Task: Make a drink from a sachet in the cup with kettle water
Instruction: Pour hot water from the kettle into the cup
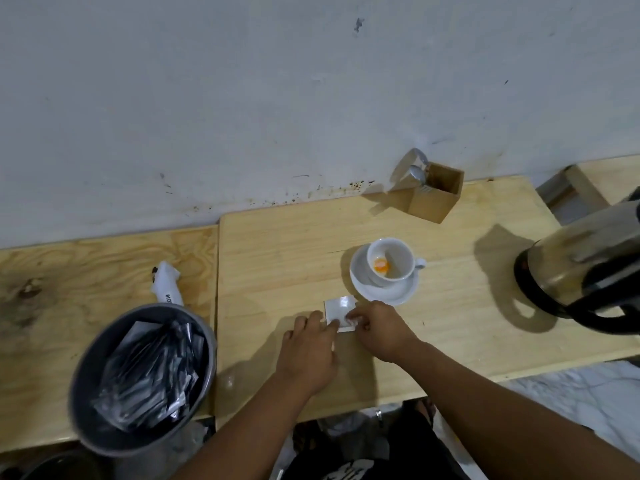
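Observation:
A white sachet [340,306] lies flat on the wooden table [277,258], just in front of the saucer. My left hand [310,348] pins its near left edge and my right hand [379,329] pinches its right corner. Behind it a white cup [398,261] stands on a white saucer [388,294], with an orange blob at the cup's bottom. The glass kettle [581,271] with its black handle stands at the right edge of the table, blurred.
A grey bowl [138,441] full of dark sachets sits at the front left. A crumpled white wrapper [166,280] lies behind it. A wooden box [436,195] with spoons stands against the wall. The table's front edge runs just under my forearms.

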